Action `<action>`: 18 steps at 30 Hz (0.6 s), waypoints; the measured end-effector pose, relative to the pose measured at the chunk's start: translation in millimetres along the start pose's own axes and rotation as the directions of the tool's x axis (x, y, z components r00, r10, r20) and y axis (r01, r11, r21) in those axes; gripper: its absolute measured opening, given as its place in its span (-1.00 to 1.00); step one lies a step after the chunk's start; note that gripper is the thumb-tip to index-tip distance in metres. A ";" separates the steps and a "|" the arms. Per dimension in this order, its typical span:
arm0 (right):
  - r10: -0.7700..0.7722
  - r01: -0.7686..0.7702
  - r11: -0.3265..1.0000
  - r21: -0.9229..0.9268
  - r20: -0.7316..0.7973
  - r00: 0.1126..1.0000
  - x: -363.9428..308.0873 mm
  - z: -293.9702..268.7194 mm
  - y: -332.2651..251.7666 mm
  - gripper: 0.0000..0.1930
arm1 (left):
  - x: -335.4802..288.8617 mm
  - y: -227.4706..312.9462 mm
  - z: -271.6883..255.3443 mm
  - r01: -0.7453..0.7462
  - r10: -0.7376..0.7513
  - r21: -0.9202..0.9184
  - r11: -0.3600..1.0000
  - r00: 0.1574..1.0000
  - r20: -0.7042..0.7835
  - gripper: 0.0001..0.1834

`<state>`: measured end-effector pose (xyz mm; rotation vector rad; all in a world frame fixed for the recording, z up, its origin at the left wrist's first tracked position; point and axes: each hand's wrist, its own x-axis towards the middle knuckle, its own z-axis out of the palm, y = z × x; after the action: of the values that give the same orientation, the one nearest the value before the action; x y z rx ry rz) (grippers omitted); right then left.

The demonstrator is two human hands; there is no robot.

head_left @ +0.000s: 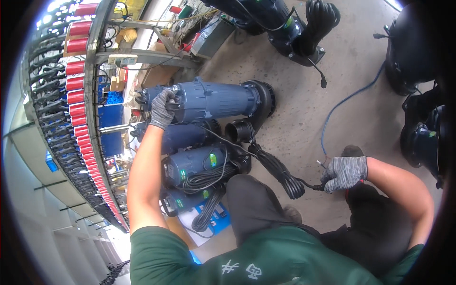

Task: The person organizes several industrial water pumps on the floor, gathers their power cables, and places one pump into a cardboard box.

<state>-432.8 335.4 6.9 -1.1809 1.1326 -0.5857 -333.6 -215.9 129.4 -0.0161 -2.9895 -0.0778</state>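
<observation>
My left hand (pixel 163 109), in a grey knit glove, is closed around the handle at the motor end of a large blue-grey submersible pump (pixel 213 99). The pump's black volute (pixel 262 102) and round outlet (pixel 239 131) are toward the right. A bundled black cable (pixel 280 171) stretches from beside the outlet toward my right. My right hand (pixel 346 173), gloved as well, grips the free end of that cable. Just above its fingers lies the bare-wired end of a thin blue cable (pixel 326 127); I cannot tell if they touch.
More blue pumps (pixel 192 166) with coiled cables stand close on the near side. Black pumps (pixel 285 38) are at the far side and a large black casing (pixel 413 52) at the right. Along the left runs a rack of red parts (pixel 76 97) and a metal bench frame (pixel 156 59).
</observation>
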 end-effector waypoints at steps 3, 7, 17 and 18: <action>-0.005 0.007 0.996 -0.085 0.024 1.000 7.2 5.1 15.8 -0.67 | 9.6 1.6 1.2 0.085 -0.083 -0.136 0.987 0.996 0.019 -0.94; 0.051 -0.048 0.996 -0.082 0.032 0.998 1.0 13.1 13.3 -0.64 | 15.9 7.3 7.9 0.047 -0.051 -0.078 0.996 0.997 -0.050 -0.96; 0.192 -0.174 0.966 -0.194 0.079 0.978 -3.8 10.5 8.4 -0.61 | 0.5 54.0 2.3 -0.008 -0.011 -0.228 0.974 0.996 -0.083 -0.66; 0.214 -0.190 0.955 -0.227 0.084 0.973 -2.4 9.0 8.4 -0.62 | -3.2 67.6 -3.9 0.077 -0.084 -0.251 0.965 0.996 -0.019 -0.56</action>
<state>-427.0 344.0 -0.3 -1.2485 1.2296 -0.2411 -328.8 -148.7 136.2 0.0779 -2.9287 -0.4592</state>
